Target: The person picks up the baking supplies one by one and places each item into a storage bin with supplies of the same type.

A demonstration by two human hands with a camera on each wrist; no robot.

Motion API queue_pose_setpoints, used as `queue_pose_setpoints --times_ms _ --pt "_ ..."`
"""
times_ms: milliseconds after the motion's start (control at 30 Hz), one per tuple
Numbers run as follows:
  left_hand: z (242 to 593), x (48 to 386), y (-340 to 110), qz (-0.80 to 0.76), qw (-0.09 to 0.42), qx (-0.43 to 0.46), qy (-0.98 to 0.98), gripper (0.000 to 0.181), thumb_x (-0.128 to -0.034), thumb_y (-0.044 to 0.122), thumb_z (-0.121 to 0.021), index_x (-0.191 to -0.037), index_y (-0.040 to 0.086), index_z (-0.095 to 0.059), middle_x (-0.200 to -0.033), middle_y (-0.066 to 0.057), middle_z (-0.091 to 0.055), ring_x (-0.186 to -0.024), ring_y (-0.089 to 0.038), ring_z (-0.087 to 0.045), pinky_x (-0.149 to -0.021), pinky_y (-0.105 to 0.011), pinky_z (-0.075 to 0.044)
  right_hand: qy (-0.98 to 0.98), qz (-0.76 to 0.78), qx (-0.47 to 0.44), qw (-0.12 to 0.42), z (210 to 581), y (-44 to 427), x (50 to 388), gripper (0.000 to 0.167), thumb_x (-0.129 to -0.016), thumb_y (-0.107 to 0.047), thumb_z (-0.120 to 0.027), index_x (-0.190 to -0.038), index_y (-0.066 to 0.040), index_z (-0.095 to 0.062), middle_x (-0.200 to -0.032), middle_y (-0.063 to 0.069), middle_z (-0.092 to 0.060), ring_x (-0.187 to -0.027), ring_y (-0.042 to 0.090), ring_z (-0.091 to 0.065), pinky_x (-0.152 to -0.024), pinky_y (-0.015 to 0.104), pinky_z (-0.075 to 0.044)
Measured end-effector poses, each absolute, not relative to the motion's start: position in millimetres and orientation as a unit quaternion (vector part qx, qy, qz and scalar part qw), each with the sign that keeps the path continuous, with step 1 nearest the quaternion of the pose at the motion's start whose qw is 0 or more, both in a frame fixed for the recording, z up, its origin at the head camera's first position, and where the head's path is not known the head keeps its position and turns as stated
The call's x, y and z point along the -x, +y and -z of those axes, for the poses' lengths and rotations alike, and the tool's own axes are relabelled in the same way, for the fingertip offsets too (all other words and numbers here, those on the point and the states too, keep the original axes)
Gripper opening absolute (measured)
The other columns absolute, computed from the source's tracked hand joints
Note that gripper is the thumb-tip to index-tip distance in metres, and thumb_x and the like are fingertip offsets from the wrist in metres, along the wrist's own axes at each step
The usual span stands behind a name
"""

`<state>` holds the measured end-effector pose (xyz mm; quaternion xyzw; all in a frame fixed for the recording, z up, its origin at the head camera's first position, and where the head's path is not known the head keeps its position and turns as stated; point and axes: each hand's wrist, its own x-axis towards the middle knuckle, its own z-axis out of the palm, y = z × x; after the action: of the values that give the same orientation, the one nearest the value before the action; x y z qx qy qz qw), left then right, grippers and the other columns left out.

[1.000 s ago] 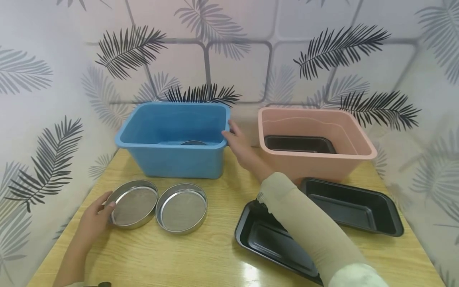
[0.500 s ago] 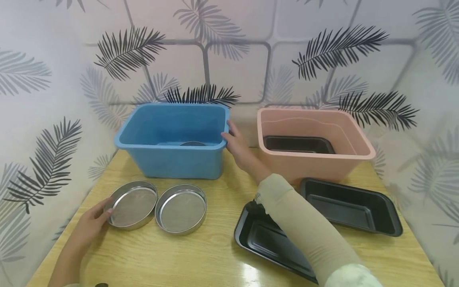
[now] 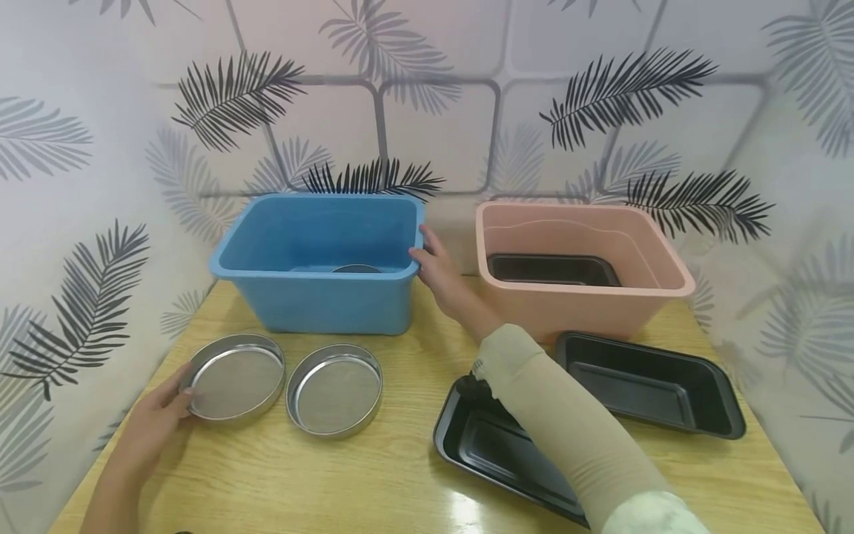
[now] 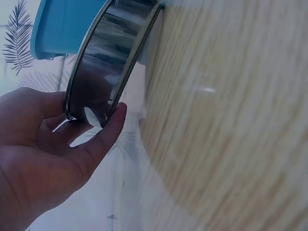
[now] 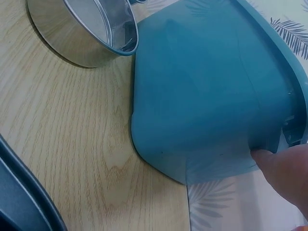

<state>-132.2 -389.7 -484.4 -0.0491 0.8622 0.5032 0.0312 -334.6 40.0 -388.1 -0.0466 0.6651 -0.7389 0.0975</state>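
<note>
My left hand (image 3: 148,424) grips the left edge of a round silver cake tin (image 3: 236,382). In the left wrist view its fingers and thumb (image 4: 107,130) pinch the tin's wall (image 4: 98,77), and this side is raised off the wood; whether the far side touches the table I cannot tell. A second round tin (image 3: 336,393) lies flat just to its right. My right hand (image 3: 445,278) holds the right rim of the blue tub (image 3: 320,304). In the right wrist view the thumb (image 5: 284,168) lies under the rim; the other fingers are mostly hidden there. One more round tin (image 3: 356,268) shows inside the tub.
A pink tub (image 3: 580,308) stands at the back right with a black loaf pan (image 3: 554,268) inside. Two black loaf pans (image 3: 650,386) lie on the wooden table (image 3: 320,489), the nearer partly under my right forearm. A leaf-patterned sheet (image 3: 467,141) hangs behind.
The tin in my left hand has shifted slightly left, and a gap now parts it from the second tin. My right hand stays on the blue tub's rim.
</note>
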Motion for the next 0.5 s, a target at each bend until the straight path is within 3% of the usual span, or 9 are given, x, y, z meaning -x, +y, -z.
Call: queue_pose_setpoints --times_ms 67,133,267,500 --pt "482.8 131.0 -391.3 -0.519 0.023 0.037 0.854 0.058 -0.1113 0.022 -0.033 -0.160 0.000 -0.009 -0.158 -0.040 -0.015 -0.106 0.011 -0.058 -0.084 -0.013 -0.055 0.665 0.739 0.048 0.098 388.8 40.7 335.0 0.062 -0.106 -0.017 -0.050 -0.161 -0.026 -0.025 -0.168 0.014 -0.019 -0.152 0.028 -0.028 -0.122 0.045 -0.031" --pt "481.1 129.4 -392.4 -0.539 0.016 0.031 0.841 0.059 -0.1109 0.018 -0.034 -0.159 -0.003 -0.008 -0.157 -0.043 -0.013 -0.102 0.019 -0.052 -0.083 -0.011 -0.054 0.667 0.737 0.049 0.099 389.5 41.3 335.5 0.062 -0.106 -0.018 -0.050 -0.161 -0.027 -0.025 -0.168 0.014 -0.018 -0.153 0.027 -0.028 -0.122 0.045 -0.031" --pt "474.0 127.9 -391.8 -0.607 0.000 0.037 0.794 0.062 -0.1086 0.016 -0.045 -0.159 -0.001 -0.012 -0.159 -0.039 -0.008 -0.102 0.017 -0.057 -0.083 -0.011 -0.054 0.667 0.736 0.050 0.102 389.8 42.9 336.2 0.062 -0.105 -0.018 -0.051 -0.161 -0.027 -0.025 -0.168 0.014 -0.018 -0.153 0.027 -0.028 -0.122 0.045 -0.031" --pt "458.9 125.0 -387.9 -0.684 -0.028 0.034 0.728 0.068 -0.1033 0.017 -0.058 -0.160 0.008 -0.021 -0.169 -0.012 -0.007 -0.105 0.011 -0.062 -0.086 -0.013 -0.055 0.671 0.733 0.052 0.100 391.2 43.3 337.0 0.061 -0.106 -0.018 -0.051 -0.161 -0.027 -0.026 -0.168 0.015 -0.020 -0.152 0.029 -0.028 -0.122 0.047 -0.031"
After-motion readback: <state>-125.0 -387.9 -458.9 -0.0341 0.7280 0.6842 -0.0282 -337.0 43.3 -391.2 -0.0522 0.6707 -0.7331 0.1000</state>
